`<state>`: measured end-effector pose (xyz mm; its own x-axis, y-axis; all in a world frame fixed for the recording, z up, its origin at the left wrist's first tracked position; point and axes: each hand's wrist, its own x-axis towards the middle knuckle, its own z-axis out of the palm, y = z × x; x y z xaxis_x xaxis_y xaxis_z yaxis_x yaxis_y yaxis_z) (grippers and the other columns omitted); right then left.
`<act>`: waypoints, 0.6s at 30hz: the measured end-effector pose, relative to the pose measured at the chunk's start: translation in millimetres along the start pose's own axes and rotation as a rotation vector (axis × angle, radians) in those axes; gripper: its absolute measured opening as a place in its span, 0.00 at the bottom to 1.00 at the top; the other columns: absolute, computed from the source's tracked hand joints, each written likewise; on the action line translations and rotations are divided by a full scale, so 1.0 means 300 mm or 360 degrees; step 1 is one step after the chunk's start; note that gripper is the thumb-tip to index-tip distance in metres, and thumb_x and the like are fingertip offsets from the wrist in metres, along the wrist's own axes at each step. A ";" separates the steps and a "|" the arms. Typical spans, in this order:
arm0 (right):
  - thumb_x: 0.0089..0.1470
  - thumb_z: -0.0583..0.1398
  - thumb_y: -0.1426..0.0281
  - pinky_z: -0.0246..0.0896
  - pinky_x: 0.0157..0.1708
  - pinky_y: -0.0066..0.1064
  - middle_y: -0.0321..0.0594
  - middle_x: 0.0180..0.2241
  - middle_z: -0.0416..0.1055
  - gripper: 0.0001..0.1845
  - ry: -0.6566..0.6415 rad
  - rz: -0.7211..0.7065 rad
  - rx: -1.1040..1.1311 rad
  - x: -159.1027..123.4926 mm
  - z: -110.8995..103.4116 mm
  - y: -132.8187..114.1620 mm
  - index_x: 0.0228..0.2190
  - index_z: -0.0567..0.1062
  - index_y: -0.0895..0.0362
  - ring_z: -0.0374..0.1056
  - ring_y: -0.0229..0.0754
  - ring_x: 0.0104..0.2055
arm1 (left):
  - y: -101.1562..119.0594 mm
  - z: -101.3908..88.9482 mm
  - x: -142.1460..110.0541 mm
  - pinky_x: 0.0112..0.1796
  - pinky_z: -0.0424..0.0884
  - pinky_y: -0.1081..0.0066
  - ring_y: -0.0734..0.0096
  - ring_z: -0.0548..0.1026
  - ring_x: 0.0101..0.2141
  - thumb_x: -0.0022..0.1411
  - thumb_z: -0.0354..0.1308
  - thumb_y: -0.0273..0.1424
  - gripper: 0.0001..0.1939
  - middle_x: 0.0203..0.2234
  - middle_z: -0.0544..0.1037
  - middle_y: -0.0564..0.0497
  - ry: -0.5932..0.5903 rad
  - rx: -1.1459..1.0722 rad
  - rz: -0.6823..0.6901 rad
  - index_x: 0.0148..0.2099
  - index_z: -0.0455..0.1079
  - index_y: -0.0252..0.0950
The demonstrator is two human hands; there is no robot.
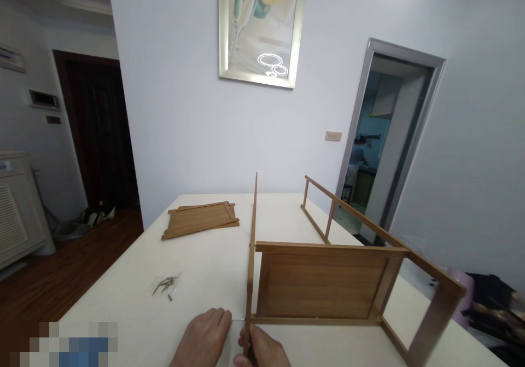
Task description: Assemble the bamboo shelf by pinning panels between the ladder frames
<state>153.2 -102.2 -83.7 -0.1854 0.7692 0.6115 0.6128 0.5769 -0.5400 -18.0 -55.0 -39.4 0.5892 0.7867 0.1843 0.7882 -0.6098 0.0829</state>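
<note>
My left hand (205, 337) is closed around a driver whose thin metal shaft (238, 319) points right, its tip against an upright wooden side frame (251, 268). The driver's handle is hidden in my fist. Close by, my right hand (264, 348) grips the lower part of that frame, fingers curled round its edge. From the frame a brown wooden panel (324, 282) stretches right to a second side frame (369, 222) with open rungs. The joint at the driver's tip is too small to make out.
Two flat wooden panels (200, 219) lie stacked at the back left of the white table (205, 257). A clear bag of screws (164, 284) and one loose screw (170, 297) lie left of my hands. Behind the table is a wall; a person (356, 162) shows through the doorway.
</note>
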 end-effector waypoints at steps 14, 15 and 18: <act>0.60 0.45 0.47 0.66 0.25 0.28 0.38 0.26 0.69 0.25 0.0128 -0.0082 -0.0104 0.000 0.037 0.019 0.42 0.67 0.54 0.67 0.41 0.23 | 0.029 -0.048 0.032 0.44 0.69 0.63 0.61 0.72 0.42 0.64 0.50 0.20 0.12 0.40 0.76 0.45 -0.0202 0.0164 0.0046 0.44 0.72 0.36; 0.60 0.48 0.49 0.67 0.27 0.27 0.38 0.27 0.69 0.23 0.0050 -0.0047 -0.0091 0.003 0.023 0.007 0.43 0.67 0.53 0.67 0.41 0.24 | 0.027 -0.053 0.033 0.45 0.69 0.62 0.60 0.72 0.43 0.64 0.49 0.20 0.13 0.40 0.76 0.46 -0.0224 0.0148 0.0021 0.44 0.72 0.37; 0.56 0.58 0.59 0.67 0.32 0.27 0.37 0.30 0.70 0.16 -0.0185 0.0086 0.0005 0.015 -0.044 -0.043 0.44 0.67 0.52 0.69 0.41 0.29 | 0.020 -0.066 0.033 0.45 0.68 0.62 0.60 0.72 0.43 0.63 0.48 0.19 0.14 0.41 0.76 0.46 -0.0248 0.0079 -0.0020 0.44 0.71 0.37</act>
<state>154.7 -109.7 -66.3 -0.2400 0.8257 0.5105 0.6217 0.5346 -0.5725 -11.0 -53.0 -17.7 0.5968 0.8019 0.0288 0.8011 -0.5975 0.0350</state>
